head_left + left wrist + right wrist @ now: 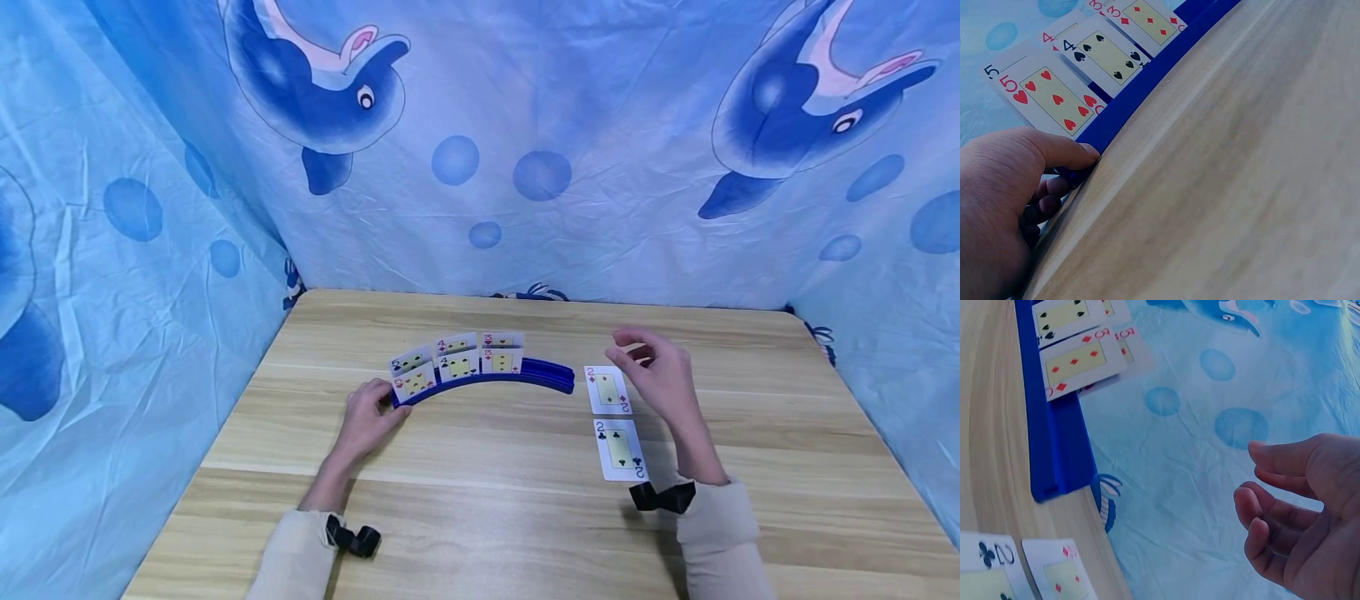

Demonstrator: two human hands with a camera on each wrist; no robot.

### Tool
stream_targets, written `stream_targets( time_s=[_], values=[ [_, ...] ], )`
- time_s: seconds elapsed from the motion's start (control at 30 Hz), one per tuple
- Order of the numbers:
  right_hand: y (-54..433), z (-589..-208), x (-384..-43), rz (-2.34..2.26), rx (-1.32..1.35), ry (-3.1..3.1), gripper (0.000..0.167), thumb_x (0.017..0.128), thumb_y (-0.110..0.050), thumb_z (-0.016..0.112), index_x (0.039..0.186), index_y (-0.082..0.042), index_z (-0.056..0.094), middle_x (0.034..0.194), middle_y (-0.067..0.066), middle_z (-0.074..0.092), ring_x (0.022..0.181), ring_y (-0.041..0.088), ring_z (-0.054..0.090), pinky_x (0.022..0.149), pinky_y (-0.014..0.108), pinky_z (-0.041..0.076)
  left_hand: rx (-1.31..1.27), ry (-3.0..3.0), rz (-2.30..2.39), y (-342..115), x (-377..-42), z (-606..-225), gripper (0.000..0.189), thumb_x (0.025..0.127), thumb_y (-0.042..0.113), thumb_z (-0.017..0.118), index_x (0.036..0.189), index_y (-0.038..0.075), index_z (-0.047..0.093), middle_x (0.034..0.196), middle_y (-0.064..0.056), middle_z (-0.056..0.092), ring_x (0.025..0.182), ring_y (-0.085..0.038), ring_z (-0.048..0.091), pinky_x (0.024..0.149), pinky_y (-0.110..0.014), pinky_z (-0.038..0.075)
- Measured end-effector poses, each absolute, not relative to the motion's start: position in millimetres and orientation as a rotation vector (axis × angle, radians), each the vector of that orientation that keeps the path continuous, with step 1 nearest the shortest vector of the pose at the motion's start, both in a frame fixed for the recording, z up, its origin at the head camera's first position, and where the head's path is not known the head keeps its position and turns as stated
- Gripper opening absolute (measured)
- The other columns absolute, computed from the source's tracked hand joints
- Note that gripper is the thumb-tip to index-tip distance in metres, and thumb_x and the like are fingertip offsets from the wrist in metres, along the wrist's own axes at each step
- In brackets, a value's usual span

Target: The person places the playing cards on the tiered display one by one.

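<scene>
A curved blue card holder (pixel 551 377) lies on the table with three pairs of playing cards standing in it. In front are the five of hearts (pixel 1057 94), four of spades (pixel 1107 56) and three of diamonds (pixel 1147 22), each partly covering a card behind. My left hand (pixel 367 421) pinches the holder's left end between thumb and fingers. Past its right end, the two of diamonds (pixel 607 390) and two of clubs (pixel 619 450) lie face up. Over the right edge of the two of diamonds hovers my right hand (pixel 658 372), fingers loosely bent, holding nothing.
The wooden table (pixel 487 517) reaches back to a blue curtain (pixel 495 125) with dolphin prints, which also hangs along both sides. Black wrist cameras are strapped over both sleeves. The right stretch of the holder's groove holds no cards.
</scene>
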State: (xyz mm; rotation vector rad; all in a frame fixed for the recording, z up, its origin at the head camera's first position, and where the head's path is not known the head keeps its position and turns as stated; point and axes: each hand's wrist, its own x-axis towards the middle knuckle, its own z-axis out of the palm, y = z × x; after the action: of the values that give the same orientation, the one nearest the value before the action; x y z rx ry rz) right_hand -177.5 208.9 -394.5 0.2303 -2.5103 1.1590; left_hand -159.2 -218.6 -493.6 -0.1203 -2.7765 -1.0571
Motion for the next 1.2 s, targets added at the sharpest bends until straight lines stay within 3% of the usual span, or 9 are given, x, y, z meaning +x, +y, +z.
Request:
stream_targets(
  time_s=[0.27, 0.5, 0.8, 1.07, 1.2],
  values=[
    [221, -403, -178, 1.145, 0.227, -2.576, 0.031, 0.09, -0.012, 0.074, 0.118, 0.0, 0.069, 0.112, 0.022, 0.073, 0.088, 0.033, 0.071, 0.071, 0.01, 0.047, -0.12, -2.774, -1.052, -219, -159, -494, 0.034, 0.08, 0.013, 0.081, 0.108, -0.003, 0.071, 0.109, -0.018, 0.071, 0.102, -0.034, 0.06, 0.087, -0.04, 0.035],
    [232, -412, -180, 1.146, 0.181, -2.706, 0.039, 0.088, -0.012, 0.075, 0.124, -0.001, 0.065, 0.122, 0.023, 0.068, 0.091, 0.033, 0.069, 0.069, 0.017, 0.049, -0.125, -2.777, -1.046, -220, -158, -494, 0.036, 0.08, 0.015, 0.081, 0.109, -0.004, 0.07, 0.109, -0.018, 0.071, 0.102, -0.033, 0.06, 0.087, -0.038, 0.034],
    [241, -432, -189, 1.19, 0.171, -2.89, 0.056, 0.089, -0.02, 0.075, 0.138, -0.002, 0.054, 0.14, 0.024, 0.054, 0.112, 0.039, 0.059, 0.083, 0.039, 0.049, -0.119, -2.788, -1.066, -221, -158, -494, 0.038, 0.08, 0.017, 0.081, 0.11, -0.004, 0.07, 0.111, -0.018, 0.07, 0.104, -0.033, 0.06, 0.09, -0.041, 0.035],
    [248, -453, -195, 1.158, 0.221, -2.971, 0.059, 0.086, -0.022, 0.078, 0.136, 0.001, 0.054, 0.139, 0.027, 0.052, 0.114, 0.042, 0.056, 0.085, 0.043, 0.046, -0.126, -2.786, -1.042, -220, -158, -494, 0.038, 0.08, 0.016, 0.08, 0.11, -0.004, 0.07, 0.109, -0.018, 0.07, 0.103, -0.033, 0.06, 0.088, -0.041, 0.035],
    [249, -463, -197, 1.171, 0.232, -2.99, 0.059, 0.085, -0.021, 0.078, 0.135, 0.0, 0.055, 0.14, 0.028, 0.049, 0.116, 0.044, 0.055, 0.091, 0.051, 0.047, -0.125, -2.777, -1.045, -220, -158, -494, 0.037, 0.08, 0.015, 0.08, 0.11, -0.005, 0.07, 0.109, -0.019, 0.07, 0.102, -0.034, 0.061, 0.088, -0.041, 0.035]
  ],
)
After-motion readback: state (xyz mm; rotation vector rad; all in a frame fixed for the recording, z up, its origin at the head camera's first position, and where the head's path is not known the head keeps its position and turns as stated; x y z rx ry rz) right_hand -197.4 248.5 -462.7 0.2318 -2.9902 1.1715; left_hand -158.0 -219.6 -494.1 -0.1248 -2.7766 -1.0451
